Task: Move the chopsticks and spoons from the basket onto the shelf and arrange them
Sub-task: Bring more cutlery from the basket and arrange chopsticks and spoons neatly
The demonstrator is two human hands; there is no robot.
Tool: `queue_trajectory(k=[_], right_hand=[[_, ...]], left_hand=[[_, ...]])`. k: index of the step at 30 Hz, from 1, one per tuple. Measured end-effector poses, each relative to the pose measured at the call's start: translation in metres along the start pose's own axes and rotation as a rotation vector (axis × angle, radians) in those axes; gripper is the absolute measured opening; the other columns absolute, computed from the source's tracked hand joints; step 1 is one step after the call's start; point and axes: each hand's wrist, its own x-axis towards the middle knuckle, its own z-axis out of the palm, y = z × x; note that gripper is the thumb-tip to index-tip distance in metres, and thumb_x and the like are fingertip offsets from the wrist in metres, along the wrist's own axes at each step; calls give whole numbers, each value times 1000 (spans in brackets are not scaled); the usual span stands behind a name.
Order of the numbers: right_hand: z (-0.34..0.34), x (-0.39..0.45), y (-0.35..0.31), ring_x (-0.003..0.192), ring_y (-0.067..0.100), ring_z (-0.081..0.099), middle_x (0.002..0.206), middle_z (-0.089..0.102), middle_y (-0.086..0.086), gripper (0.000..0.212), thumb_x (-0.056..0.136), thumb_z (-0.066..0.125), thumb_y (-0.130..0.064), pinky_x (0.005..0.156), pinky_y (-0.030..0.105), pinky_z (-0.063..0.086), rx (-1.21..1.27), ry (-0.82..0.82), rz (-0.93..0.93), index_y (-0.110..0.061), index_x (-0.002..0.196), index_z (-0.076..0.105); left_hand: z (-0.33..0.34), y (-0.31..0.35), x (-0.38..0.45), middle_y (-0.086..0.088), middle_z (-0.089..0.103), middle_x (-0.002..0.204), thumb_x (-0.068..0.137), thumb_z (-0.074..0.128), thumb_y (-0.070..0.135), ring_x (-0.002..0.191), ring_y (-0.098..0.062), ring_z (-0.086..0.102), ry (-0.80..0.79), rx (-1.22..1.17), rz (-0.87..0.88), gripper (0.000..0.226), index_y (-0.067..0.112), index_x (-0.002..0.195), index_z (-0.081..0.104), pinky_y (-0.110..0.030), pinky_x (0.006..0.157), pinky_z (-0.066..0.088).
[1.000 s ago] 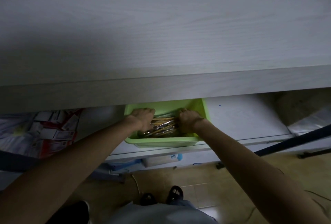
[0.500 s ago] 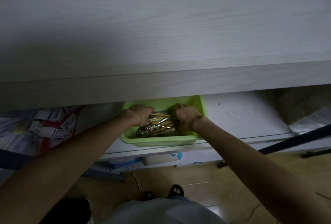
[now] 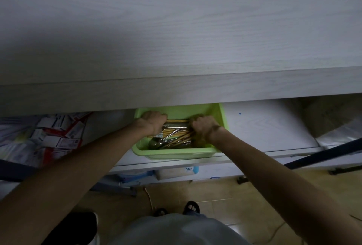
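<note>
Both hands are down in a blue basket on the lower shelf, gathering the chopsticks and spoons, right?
Not quite: the basket is green, not blue, as the head view shows. The rest holds: the left hand and right hand are both down in it on the lower shelf, gathering the chopsticks and spoons.

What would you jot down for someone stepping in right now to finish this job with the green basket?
Left hand: inside the green basket, fingers curled around one end of the chopsticks.
Right hand: also in the basket, gripping the other end of the same bundle.
Things: chopsticks and metal spoons all lie in the basket, which sits on the lower white surface under the wide shelf.
Done: the bundle is gathered in both hands; nothing is on the shelf.
Left: lift the bundle out, lay it on the shelf, fetch the spoons, then line everything up.
</note>
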Motion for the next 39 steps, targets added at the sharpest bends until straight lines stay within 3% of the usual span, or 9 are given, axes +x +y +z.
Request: queue_trajectory(k=[4, 7, 11, 15, 21, 27, 31, 36, 39], right_hand=[[-6, -5, -3, 114, 25, 62, 132, 58, 6, 48, 92, 62, -43, 88, 36, 50, 45, 81, -111, -15, 130, 53], [-8, -6, -6, 110, 26, 63, 127, 60, 6, 58, 90, 64, -51, 85, 35, 50, 105, 43, -112, -14, 132, 49], [-4, -2, -5, 101, 21, 63, 115, 66, 3, 32, 97, 56, -43, 80, 32, 46, 16, 16, -88, -18, 117, 58], [-3, -2, -6, 100, 20, 62, 111, 67, 4, 24, 101, 48, -37, 91, 33, 47, -32, 9, -83, -18, 112, 60], [1, -1, -6, 99, 21, 63, 112, 66, 6, 41, 99, 49, -52, 90, 34, 49, 8, -28, -109, -15, 114, 58], [1, -1, -3, 128, 29, 54, 140, 55, 15, 37, 107, 41, -30, 104, 37, 42, 167, -101, -103, -5, 133, 49], [-2, -6, 6, 118, 28, 59, 131, 61, 12, 47, 96, 62, -41, 91, 30, 45, 346, -130, -118, -12, 132, 53], [-1, -8, 9, 99, 23, 61, 116, 65, 9, 31, 103, 48, -40, 78, 30, 43, 284, -162, -119, -14, 116, 59], [-5, -9, 9, 107, 25, 63, 117, 65, 10, 28, 105, 43, -32, 87, 33, 49, 202, -122, -124, -11, 115, 59]], left_hand=[[2, 0, 0, -13, 63, 117, 96, 55, 13, 103, -31, 62, -9, -9, 14, 30, 17, 126, 55, -32, 69, 38], [4, -2, 2, -9, 63, 115, 92, 61, 24, 99, -29, 62, -66, -57, 71, 29, 19, 120, 55, -32, 69, 42], [4, -6, 5, -4, 63, 109, 82, 73, 47, 97, -27, 63, -116, -88, 92, 47, 20, 115, 55, -31, 69, 43], [5, -8, 10, -2, 66, 102, 80, 76, 50, 89, -23, 64, -162, -141, 60, 43, 21, 108, 62, -30, 68, 48], [0, -5, 15, -5, 69, 100, 82, 74, 39, 89, -25, 67, -278, -176, 18, 34, 18, 107, 67, -35, 78, 56], [-10, -7, 14, -7, 65, 101, 84, 68, 27, 86, -26, 61, -231, -154, -1, 28, 13, 109, 65, -28, 68, 46], [-9, -7, 11, -6, 66, 105, 81, 68, 31, 90, -27, 62, -166, -129, 19, 31, 20, 109, 62, -28, 70, 46], [-18, -7, 8, -3, 66, 97, 77, 70, 23, 81, -22, 61, -136, -149, 24, 25, 22, 101, 64, -31, 70, 53], [-28, -4, 3, -5, 61, 92, 80, 67, 19, 81, -25, 59, -181, -114, -4, 24, 16, 104, 67, -28, 62, 43]])
